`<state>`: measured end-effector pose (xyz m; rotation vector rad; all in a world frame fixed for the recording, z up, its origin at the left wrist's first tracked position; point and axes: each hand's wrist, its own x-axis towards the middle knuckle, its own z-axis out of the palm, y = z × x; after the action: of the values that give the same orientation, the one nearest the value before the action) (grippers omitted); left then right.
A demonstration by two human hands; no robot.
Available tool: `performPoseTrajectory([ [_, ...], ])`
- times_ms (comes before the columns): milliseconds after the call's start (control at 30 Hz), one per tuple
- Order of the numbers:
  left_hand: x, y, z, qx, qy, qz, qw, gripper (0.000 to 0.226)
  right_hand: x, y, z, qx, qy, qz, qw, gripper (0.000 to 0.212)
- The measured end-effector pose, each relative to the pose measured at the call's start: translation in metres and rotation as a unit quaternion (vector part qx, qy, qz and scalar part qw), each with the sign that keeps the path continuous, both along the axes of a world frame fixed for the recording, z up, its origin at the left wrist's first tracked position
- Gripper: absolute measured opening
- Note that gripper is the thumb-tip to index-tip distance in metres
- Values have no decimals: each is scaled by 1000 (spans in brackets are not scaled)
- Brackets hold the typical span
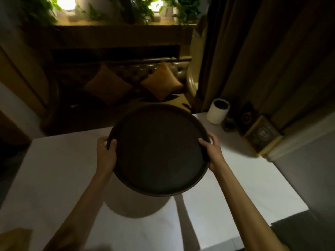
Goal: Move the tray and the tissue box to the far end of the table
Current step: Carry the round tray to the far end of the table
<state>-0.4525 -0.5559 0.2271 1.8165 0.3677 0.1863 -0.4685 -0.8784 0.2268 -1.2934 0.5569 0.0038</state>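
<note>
A round dark tray point(159, 149) hangs in the air above the white table point(59, 171), empty, casting a shadow below it. My left hand point(106, 153) grips its left rim, thumb on top. On the opposite rim my right hand point(211, 150) holds it the same way. A dark box with a gold edge point(262, 135), possibly the tissue box, lies at the table's far right edge by the curtain.
A white cylindrical cup point(218, 111) stands at the table's far right corner, with small dark items point(229, 124) beside it. Beyond the table is a sofa with two orange cushions point(161, 84). A curtain point(262, 60) hangs on the right.
</note>
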Motion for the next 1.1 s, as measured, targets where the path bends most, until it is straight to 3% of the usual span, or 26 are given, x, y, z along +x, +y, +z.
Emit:
performPoseTrajectory([
  [233,46,-156,-40,-30,52,-105,993,53,-1,-142,-56,-23,47,-122,991,39],
  [333,78,-211,-78,-21,71,-140,987,43,-4,-186,-93,-47,66,-198,977,32],
  [533,139,-307,-209,34,96,-157,982,23,4,-250,-215,-129,133,-301,935,42],
  [767,176,-387,-319,120,86,-186,971,25,25,-311,-340,-267,211,-309,888,40],
  [933,201,-413,-353,205,76,-193,956,21,46,-335,-354,-393,261,-307,826,32],
  [1100,222,-430,-370,291,50,-200,934,28,60,-355,-373,-426,268,-313,806,32],
])
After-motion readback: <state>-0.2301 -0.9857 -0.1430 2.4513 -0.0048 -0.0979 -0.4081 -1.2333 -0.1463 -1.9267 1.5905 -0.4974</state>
